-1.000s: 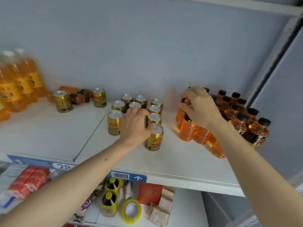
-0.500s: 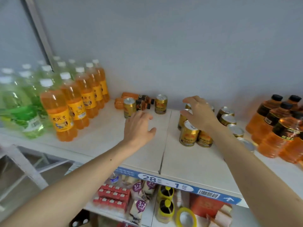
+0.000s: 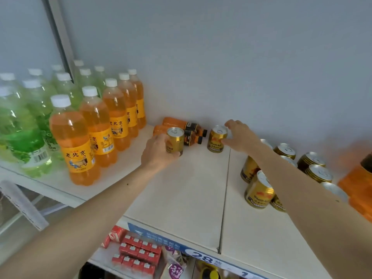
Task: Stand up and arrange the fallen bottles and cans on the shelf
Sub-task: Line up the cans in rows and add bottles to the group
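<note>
Two small orange bottles (image 3: pixel 173 122) with black caps and dark labels lie on their sides against the back wall of the white shelf (image 3: pixel 187 194). Just in front of them stands a gold can (image 3: pixel 176 140), and my left hand (image 3: pixel 158 151) is wrapped around its left side. A second upright gold can (image 3: pixel 217 140) stands to the right of the bottle caps. My right hand (image 3: pixel 240 137) holds it, thumb on its side and fingers curled behind its rim. My right forearm hides part of the can group further right.
Several upright gold cans (image 3: pixel 259 191) cluster at the right, with blurred orange bottles (image 3: pixel 360 184) beyond them. Tall orange soda bottles (image 3: pixel 75 135) and green bottles (image 3: pixel 22 125) stand at the left. Red boxes (image 3: pixel 138 252) sit on the lower shelf under the blue price strip (image 3: pixel 201 257).
Both hands left the right-hand can group and bottles and moved left toward the back wall. They hovered open half a second ago; now each has closed on a gold can by the fallen bottles.
</note>
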